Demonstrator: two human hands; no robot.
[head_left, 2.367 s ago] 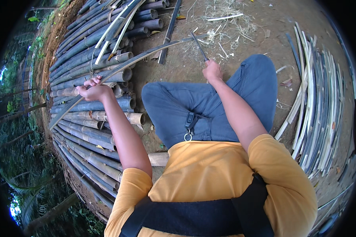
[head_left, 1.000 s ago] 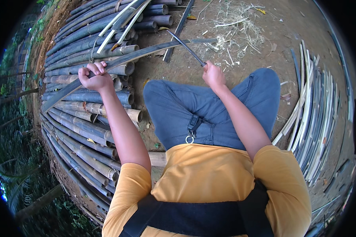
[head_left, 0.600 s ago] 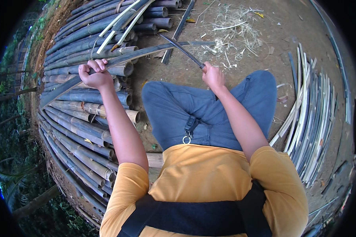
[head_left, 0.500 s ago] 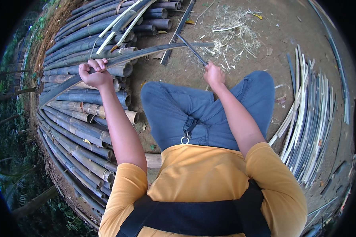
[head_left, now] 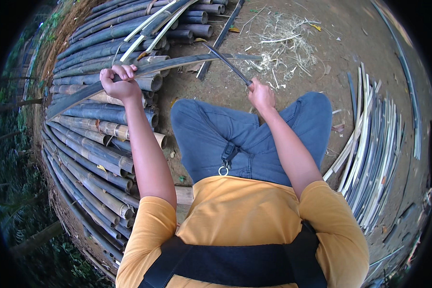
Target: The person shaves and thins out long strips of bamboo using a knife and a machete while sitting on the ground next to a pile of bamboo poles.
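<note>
My left hand [head_left: 121,85] is closed round a long split bamboo strip [head_left: 175,63], dark on its outer face. The strip runs from the far left, over the bamboo poles, to the pale shavings. In my right hand [head_left: 262,96], fingers wrapped round the handle, is a knife [head_left: 229,66] with a long, narrow, dark blade. Its blade points up and left and crosses the strip near the strip's right end. Whether the edge touches the strip or only passes over it, I cannot tell.
Stacked bamboo poles [head_left: 89,149] fill the left side, with split strips [head_left: 170,21] on top. Curly shavings [head_left: 290,48] lie on the dirt ahead. A bundle of thin strips [head_left: 372,149] rests at right. My crossed legs [head_left: 216,129] are between.
My left hand has shifted slightly right with the bamboo strip. The knife's tip has swung left and a little down, and my right hand has moved slightly down.
</note>
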